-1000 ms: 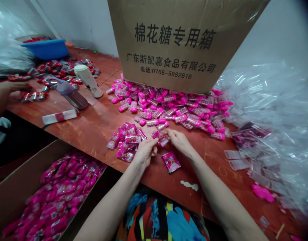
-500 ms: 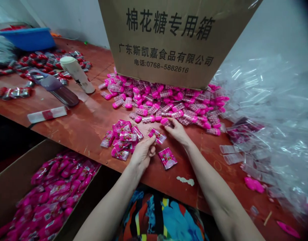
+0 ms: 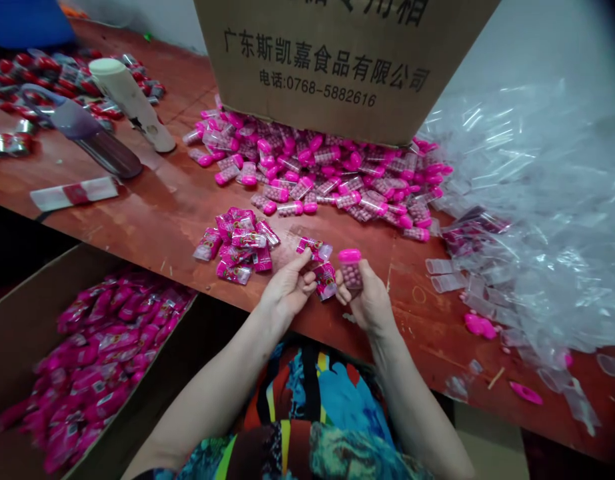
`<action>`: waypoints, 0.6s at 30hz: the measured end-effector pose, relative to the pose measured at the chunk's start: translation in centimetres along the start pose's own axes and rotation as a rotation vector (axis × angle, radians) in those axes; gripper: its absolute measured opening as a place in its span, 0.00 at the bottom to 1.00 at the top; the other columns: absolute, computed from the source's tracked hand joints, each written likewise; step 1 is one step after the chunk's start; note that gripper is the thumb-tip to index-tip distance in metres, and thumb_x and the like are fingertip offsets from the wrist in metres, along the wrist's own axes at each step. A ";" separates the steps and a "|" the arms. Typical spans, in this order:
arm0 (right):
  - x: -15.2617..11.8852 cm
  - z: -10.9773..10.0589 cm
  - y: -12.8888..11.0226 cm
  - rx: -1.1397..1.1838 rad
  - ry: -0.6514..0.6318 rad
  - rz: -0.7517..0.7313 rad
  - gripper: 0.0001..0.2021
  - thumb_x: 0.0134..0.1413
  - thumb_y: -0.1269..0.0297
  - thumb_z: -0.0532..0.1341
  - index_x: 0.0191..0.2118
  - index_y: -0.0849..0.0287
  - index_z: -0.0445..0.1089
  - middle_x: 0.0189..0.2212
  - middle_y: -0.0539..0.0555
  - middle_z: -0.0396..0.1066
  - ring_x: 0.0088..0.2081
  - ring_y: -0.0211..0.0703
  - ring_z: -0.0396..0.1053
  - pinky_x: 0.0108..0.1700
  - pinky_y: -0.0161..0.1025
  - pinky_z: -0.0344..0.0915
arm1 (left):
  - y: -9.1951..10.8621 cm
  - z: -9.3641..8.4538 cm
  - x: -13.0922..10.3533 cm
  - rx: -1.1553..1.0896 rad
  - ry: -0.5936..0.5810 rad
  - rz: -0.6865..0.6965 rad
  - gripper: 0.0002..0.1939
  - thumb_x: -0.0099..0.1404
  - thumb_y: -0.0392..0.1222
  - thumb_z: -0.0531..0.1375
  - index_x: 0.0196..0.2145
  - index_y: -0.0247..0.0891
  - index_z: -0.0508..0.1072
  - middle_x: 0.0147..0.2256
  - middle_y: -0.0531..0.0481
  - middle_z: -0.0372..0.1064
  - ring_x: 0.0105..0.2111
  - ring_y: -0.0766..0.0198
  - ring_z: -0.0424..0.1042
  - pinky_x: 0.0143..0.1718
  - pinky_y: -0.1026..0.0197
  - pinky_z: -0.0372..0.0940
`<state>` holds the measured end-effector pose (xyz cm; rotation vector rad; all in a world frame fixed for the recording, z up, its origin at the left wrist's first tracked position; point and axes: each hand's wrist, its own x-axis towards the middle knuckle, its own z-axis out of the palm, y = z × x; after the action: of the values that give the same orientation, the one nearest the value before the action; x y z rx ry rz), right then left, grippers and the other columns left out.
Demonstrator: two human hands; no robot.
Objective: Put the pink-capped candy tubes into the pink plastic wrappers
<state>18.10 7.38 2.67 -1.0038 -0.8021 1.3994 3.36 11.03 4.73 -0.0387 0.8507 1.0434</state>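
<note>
My right hand (image 3: 375, 303) is closed around a small clear candy bottle (image 3: 351, 272) with a pink cap, held upright and filled with pinkish balls. My left hand (image 3: 288, 287) pinches a pink printed plastic sleeve (image 3: 312, 248) between thumb and fingers. Between my hands, another pink sleeve (image 3: 326, 281) lies on the table, partly hidden by the left fingers. Left of my left hand sits a small heap of pink printed sleeves (image 3: 237, 243). Farther back, many capped candy bottles (image 3: 327, 157) are piled in front of the carton.
A large cardboard carton (image 3: 322, 73) stands behind the pile. Clear plastic sleeves (image 3: 532, 220) are heaped on the right. At lower left, an open box (image 3: 152, 373) holds pink wrapped bottles. A purple drink bottle (image 3: 87, 130), a white cylinder (image 3: 132, 103) and a white roll (image 3: 75, 193) lie at left.
My right hand has picked a candy bottle from the pile and brought it toward me, upright. My left hand keeps its pinch on the sleeve. The view has tilted downward.
</note>
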 end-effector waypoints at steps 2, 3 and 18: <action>-0.6 0.5 0.9 -0.038 0.053 -0.044 0.23 0.61 0.37 0.64 0.37 0.55 0.69 0.25 0.49 0.72 0.17 0.32 0.54 0.19 0.35 0.52 | -0.5 -0.1 -0.1 0.010 -0.009 0.017 0.12 0.67 0.31 0.67 0.30 0.36 0.68 0.22 0.56 0.67 0.14 0.76 0.55 0.13 0.71 0.45; -0.8 0.7 1.2 -0.053 0.070 -0.061 0.22 0.62 0.38 0.63 0.41 0.54 0.70 0.25 0.48 0.72 0.17 0.32 0.54 0.19 0.35 0.50 | -0.7 -0.2 -0.1 0.023 -0.017 0.023 0.13 0.66 0.31 0.69 0.29 0.36 0.68 0.22 0.56 0.67 0.14 0.76 0.55 0.13 0.71 0.45; -2.0 -0.6 1.9 -0.639 0.039 -0.174 0.29 0.69 0.46 0.57 0.69 0.52 0.61 0.36 0.54 0.74 0.32 0.45 0.71 0.38 0.44 0.72 | -2.7 -1.5 -0.4 0.428 -0.353 0.071 0.19 0.64 0.50 0.72 0.27 0.33 0.74 0.16 0.55 0.61 0.14 0.75 0.55 0.17 0.68 0.44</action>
<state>17.79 5.19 0.94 -1.3969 -1.3170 0.9814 4.48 8.72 3.01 0.5264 0.7383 0.8808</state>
